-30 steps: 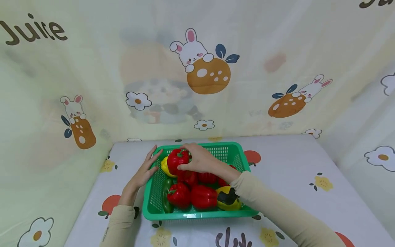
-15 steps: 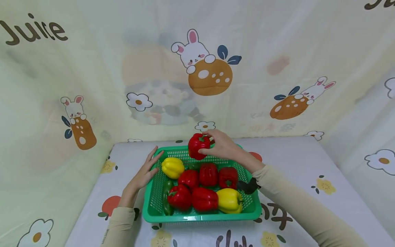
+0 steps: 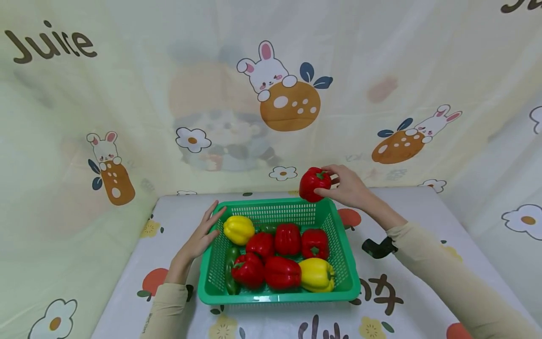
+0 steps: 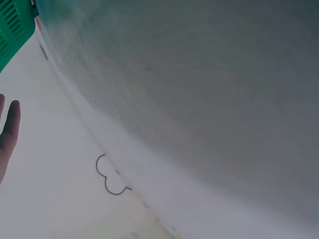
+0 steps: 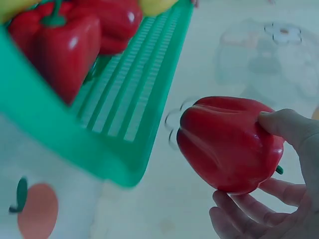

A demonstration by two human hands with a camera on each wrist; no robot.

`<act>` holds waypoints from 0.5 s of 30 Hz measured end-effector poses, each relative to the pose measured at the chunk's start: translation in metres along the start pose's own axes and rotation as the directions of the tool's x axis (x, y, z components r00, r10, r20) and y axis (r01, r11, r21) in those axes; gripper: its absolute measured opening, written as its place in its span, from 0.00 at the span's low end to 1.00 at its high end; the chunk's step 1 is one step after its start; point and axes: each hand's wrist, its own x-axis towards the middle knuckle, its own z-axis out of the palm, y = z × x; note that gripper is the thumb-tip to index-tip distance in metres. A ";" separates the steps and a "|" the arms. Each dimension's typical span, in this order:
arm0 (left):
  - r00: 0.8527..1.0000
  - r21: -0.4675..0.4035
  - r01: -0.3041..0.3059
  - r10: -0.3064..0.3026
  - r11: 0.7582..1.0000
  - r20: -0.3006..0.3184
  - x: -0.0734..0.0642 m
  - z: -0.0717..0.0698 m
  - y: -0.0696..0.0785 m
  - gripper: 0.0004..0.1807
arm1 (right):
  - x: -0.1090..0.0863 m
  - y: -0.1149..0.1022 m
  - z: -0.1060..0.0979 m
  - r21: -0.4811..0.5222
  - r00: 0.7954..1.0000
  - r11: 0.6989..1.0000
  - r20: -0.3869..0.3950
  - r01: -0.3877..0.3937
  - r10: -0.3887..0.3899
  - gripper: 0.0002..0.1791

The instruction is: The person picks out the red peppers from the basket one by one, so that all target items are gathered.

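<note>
Red pepper (image 3: 314, 184): hung in the air by the far right corner of a green basket (image 3: 279, 298), gripped by the right hand (image 3: 348, 187). Saw five more red peppers (image 3: 282, 273) crowded together inside the basket, with a yellow pepper (image 3: 239, 230) at the far left, another yellow pepper (image 3: 316, 274) at the near right, and a cucumber (image 3: 231, 270) along the left side. Found the basket on a white surface (image 3: 406, 254) printed with fruit and flowers, backed by hanging cloth (image 3: 347, 61) with rabbits. Saw the right arm stretched out, thumb against one side of the held pepper, fingers bent round the other. Saw the left hand (image 3: 202, 235) beside the far left corner, fingers spread and nearly straight, holding nothing; could not tell any contact with the rim.
</note>
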 end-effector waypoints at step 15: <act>1.000 0.018 -0.009 0.009 1.000 0.006 -0.001 -0.001 0.002 0.35 | -0.025 0.056 -0.029 -0.044 0.994 0.995 -0.066 -0.092 0.089 0.38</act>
